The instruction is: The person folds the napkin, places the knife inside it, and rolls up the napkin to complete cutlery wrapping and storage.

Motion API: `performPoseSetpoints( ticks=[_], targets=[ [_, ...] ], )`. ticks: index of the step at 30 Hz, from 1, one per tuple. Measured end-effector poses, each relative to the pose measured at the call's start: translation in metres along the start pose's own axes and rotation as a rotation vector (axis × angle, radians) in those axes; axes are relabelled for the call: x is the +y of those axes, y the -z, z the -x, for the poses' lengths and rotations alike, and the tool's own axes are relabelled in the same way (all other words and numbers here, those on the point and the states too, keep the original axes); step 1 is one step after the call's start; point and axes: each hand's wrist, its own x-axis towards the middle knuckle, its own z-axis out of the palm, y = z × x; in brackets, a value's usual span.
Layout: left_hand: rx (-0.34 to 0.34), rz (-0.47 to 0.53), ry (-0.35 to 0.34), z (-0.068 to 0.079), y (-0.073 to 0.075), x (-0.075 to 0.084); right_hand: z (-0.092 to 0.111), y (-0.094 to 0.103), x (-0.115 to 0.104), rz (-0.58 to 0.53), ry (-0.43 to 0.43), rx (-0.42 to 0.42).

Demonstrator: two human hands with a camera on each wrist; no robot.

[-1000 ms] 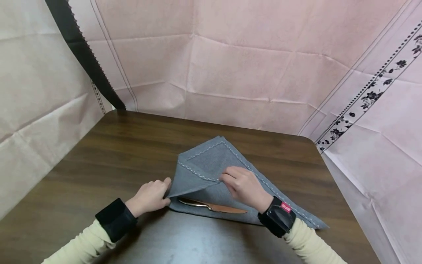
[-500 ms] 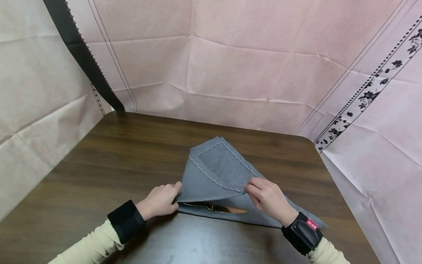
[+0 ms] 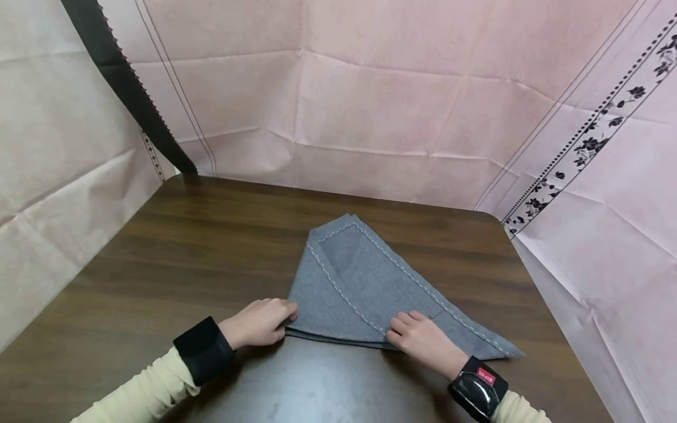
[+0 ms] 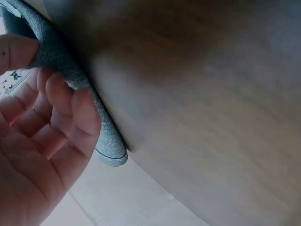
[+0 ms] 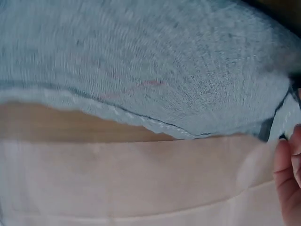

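Observation:
A grey-blue cloth napkin (image 3: pixel 359 282) with white stitching along its borders lies folded on the wooden table. Its left flap is folded over toward the right, and the knife seen earlier is hidden beneath it. At the napkin's lower left corner, my left hand (image 3: pixel 264 322) pinches the folded edge; the left wrist view shows the cloth (image 4: pixel 59 52) between thumb and curled fingers. My right hand (image 3: pixel 423 341) pinches the flap's corner low on the napkin's front edge. Only fingertips of that hand (image 5: pixel 289 165) show at the right border of the right wrist view.
The dark wooden table (image 3: pixel 222 235) has rounded far corners. Pinkish creased sheeting (image 3: pixel 370 106) hangs behind it, with a floral black border (image 3: pixel 587 147) at right and a black strip (image 3: pixel 127 82) at left.
My right hand has drawn the flap rightward, then down toward me, over the knife, which has gone out of sight. My left hand moved slightly right, keeping its hold on the corner.

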Motion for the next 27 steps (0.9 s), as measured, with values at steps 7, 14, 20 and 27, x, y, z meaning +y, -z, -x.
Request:
performPoseSetpoints(
  ticks=[7,14,20,27],
  targets=[
    [-0.055,0.027,-0.005,-0.002,0.003,-0.001,-0.004,0.0,-0.007,0.101,0.073,-0.086],
    [0.02,-0.061,-0.118,-0.015,0.009,-0.014,-0.002,0.006,-0.006,-0.065,-0.011,-0.278],
    [-0.065,-0.106,-0.035,-0.058,0.017,-0.035,0.001,0.002,-0.006,-0.166,-0.078,-0.257],
    [-0.142,-0.136,0.119,-0.094,0.017,-0.06,0.0,-0.001,-0.007,-0.18,-0.098,-0.236]
  ],
)
